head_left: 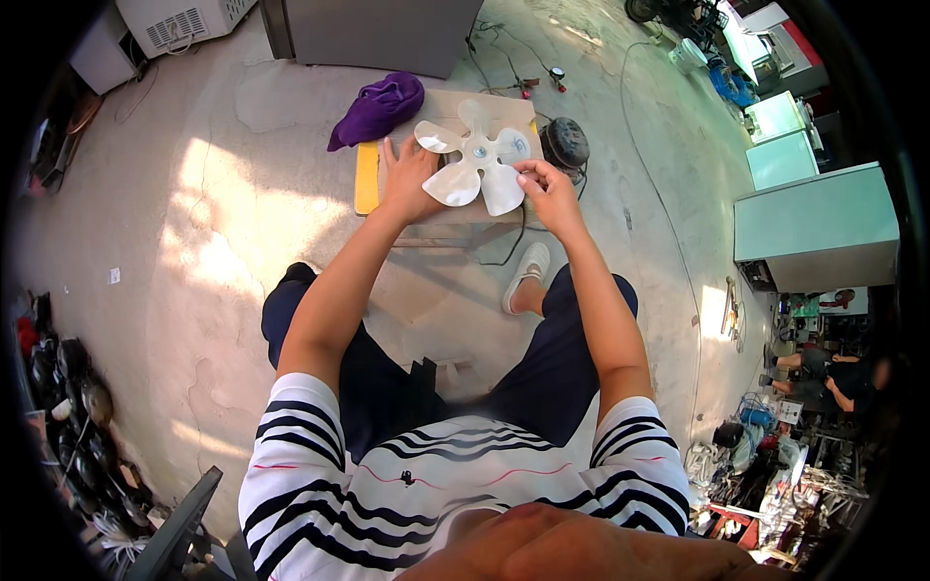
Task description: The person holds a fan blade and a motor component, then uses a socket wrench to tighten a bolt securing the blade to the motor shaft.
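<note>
A pale metal fan blade (480, 153) with five rounded lobes lies face up over a small low wooden stool (523, 105). My left hand (412, 181) is at its left side, fingers partly curled and reaching under the lobes. What that hand grips beneath the blade is mostly hidden; a bit of something dark shows there. With thumb and fingertips, my right hand (547, 194) pinches the edge of the right-hand lobe. A bunched purple cloth (380, 108) rests on the stool's far left corner.
A round black compressor (565, 143) stands on the floor right of the stool, with cables and gauges (556, 75) beyond. A grey cabinet (373, 34) stands at the far side. Pale green cabinets (823, 218) and a seated person (838, 378) are at the right. Clutter (73, 407) lies left.
</note>
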A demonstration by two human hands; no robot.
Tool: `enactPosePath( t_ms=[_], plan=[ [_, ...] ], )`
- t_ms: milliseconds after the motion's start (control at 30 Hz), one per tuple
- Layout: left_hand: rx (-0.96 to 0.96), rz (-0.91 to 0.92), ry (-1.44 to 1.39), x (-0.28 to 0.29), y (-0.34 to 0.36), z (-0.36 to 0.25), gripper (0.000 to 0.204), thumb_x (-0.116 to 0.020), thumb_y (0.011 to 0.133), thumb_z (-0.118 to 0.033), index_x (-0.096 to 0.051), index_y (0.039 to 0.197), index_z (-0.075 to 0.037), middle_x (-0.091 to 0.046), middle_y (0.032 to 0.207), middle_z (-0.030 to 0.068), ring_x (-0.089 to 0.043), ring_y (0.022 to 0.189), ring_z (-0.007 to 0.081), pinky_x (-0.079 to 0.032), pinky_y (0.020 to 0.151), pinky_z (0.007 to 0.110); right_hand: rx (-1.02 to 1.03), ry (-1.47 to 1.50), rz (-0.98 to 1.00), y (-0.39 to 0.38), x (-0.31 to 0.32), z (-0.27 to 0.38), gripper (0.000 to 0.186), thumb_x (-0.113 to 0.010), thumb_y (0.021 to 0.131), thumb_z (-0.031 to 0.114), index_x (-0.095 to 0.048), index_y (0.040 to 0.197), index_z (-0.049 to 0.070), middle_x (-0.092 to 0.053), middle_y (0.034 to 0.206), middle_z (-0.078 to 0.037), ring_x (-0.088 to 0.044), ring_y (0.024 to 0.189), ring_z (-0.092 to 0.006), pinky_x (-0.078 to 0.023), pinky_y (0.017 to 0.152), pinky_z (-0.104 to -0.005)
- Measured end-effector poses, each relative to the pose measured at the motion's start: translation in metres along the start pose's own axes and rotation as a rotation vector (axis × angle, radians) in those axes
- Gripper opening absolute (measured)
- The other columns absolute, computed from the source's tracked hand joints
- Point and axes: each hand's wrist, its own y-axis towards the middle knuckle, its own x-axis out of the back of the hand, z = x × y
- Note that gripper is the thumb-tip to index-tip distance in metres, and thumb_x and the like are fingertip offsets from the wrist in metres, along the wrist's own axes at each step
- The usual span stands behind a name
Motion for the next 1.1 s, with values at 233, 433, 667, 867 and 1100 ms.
enactPosePath(
  t_ms=[233,433,667,867,1100],
  plan=[
    [0.017,-0.124,-0.196,0.018,0.000,-0.014,0.082,-0.082,0.063,-0.046,-0.053,0.129,-0.008,-0.061,0.123,0.0139,-0.042,0.131,0.0377,-0.016,0.112,0.065,-0.045,0.288,0.028,-0.003,0.005,-0.015,0.018,-0.062,0.093,0.007,-0.066,0.110,0.001,-0.067,0.091,0.000,-0.059,0.083,-0.0072,-0.047,0.077,-0.0240],
    [0.058,-0.040,-0.575,0.058,0.004,-0.030,0.088,-0.085,0.059,-0.023,-0.045,0.135,-0.007,-0.052,0.134,0.0142,-0.048,0.128,0.0330,-0.028,0.113,0.044,-0.073,0.518,0.121,0.009,0.006,-0.001,0.017,-0.060,0.095,0.006,-0.066,0.110,0.001,-0.067,0.099,0.000,-0.059,0.091,-0.0069,-0.047,0.082,-0.0240],
    [0.137,0.021,-0.859,0.081,0.014,-0.056,0.090,-0.072,0.061,0.001,-0.033,0.141,-0.011,-0.046,0.129,0.0089,-0.051,0.121,0.0209,-0.043,0.104,0.035,0.100,0.286,0.089,0.034,-0.006,0.022,0.020,-0.056,0.099,0.014,-0.065,0.111,0.000,-0.062,0.093,0.002,-0.054,0.086,-0.0037,-0.044,0.079,-0.0218],
    [0.155,-0.011,-0.759,0.082,0.016,-0.074,0.085,-0.069,0.062,-0.001,-0.036,0.140,-0.008,-0.040,0.129,0.0140,-0.044,0.124,0.0285,-0.045,0.101,0.038,-0.005,0.562,0.217,0.024,0.007,0.030,0.035,-0.049,0.104,0.035,-0.065,0.110,0.004,-0.056,0.086,0.006,-0.046,0.079,-0.0026,-0.039,0.070,-0.0219],
    [0.351,0.025,-1.012,0.077,0.019,-0.082,0.085,-0.065,0.067,-0.001,-0.030,0.145,-0.005,-0.042,0.135,0.0150,-0.048,0.123,0.0253,-0.043,0.101,0.037,-0.068,0.643,0.246,0.029,0.007,0.020,0.041,-0.058,0.100,0.031,-0.063,0.122,-0.002,-0.066,0.113,-0.005,-0.057,0.105,-0.0112,-0.045,0.093,-0.0271]
  ],
)
